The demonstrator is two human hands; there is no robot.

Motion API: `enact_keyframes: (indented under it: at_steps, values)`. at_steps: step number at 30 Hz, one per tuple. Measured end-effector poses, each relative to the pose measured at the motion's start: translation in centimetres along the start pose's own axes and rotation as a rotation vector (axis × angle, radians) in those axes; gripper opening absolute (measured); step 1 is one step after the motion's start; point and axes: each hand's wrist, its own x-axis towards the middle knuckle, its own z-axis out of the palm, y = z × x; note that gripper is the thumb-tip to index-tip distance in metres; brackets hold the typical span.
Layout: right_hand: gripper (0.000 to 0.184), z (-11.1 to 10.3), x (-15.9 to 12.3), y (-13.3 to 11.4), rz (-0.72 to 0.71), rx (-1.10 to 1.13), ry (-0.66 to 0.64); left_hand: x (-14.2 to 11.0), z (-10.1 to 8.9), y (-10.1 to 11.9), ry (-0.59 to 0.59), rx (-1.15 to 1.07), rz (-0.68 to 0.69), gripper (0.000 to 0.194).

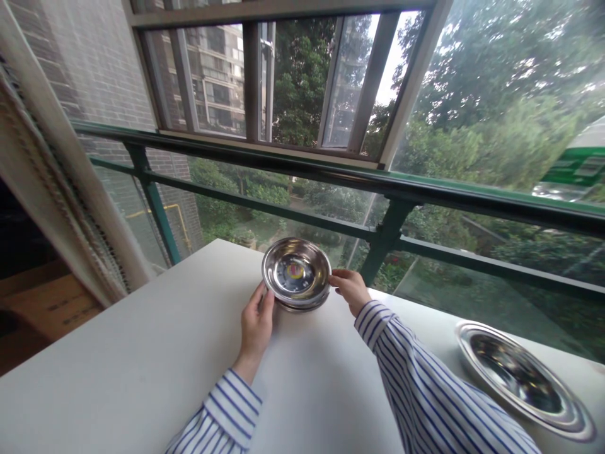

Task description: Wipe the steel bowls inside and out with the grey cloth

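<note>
The left hand [256, 325] and right hand [352, 291] are bare. The left sleeve [201, 436] and right sleeve [425, 378] are white with narrow blue stripes — lengthwise along the forearm, crosswise on each cuff [232, 405] — the cloth loosely creased.

Soft daylight is entering through the window [251, 82] beyond the far edge of the desk [142, 372], glinting on the steel bowls [297, 277]; trees [501, 94] outside are looking hazy.

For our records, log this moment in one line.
left hand: holds stacked round silver metal bowls, left side | right hand: holds their right side | below: white table | far right: silver wide-rimmed metal dish
</note>
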Motion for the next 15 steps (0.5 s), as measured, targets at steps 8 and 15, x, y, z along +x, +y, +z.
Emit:
enact_keyframes:
  at_steps: [8, 15]
  values:
    - [0.03, -0.7, -1.4, -0.9, -0.039, -0.038, -0.14, -0.1, -0.1, 0.5, 0.055, -0.119, -0.032, 0.048]
    - [0.019, -0.8, -2.7, -1.3, -0.146, -0.032, -0.148, 0.2, -0.3, -0.3, 0.019, -0.261, -0.081, 0.062]
